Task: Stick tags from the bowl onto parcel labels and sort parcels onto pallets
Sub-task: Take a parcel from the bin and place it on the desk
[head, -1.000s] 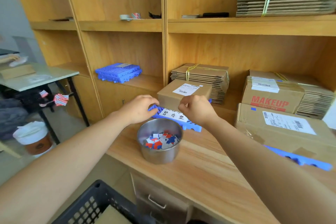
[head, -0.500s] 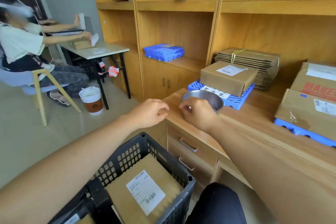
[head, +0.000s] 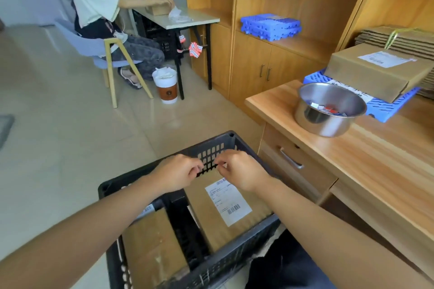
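Head view. Both hands were over the far end of the black crate (head: 231, 142). The left hand (head: 178, 172) and right hand (head: 242, 170) sat close together, fingers curled, tips nearly meeting. Whether anything was pinched between them could not be told: too small to see.

Directly below the right hand, a brown parcel (head: 211, 218) lay in the crate, its white label (head: 227, 202) face up just under the wrist. A second parcel (head: 152, 246) lay under the left forearm.

The steel bowl (head: 328, 110) stood on the tabletop (head: 375, 159), up and to the right of the hands and well apart from them, with the tags (head: 328, 108) inside. Behind it, a boxed parcel (head: 375, 70) rested on a blue pallet (head: 385, 107).

Change from half a second earlier: the right hand had left the bowl rim, and both hands had dropped from tabletop level to over the crate. The bowl and the pallet load had not moved.
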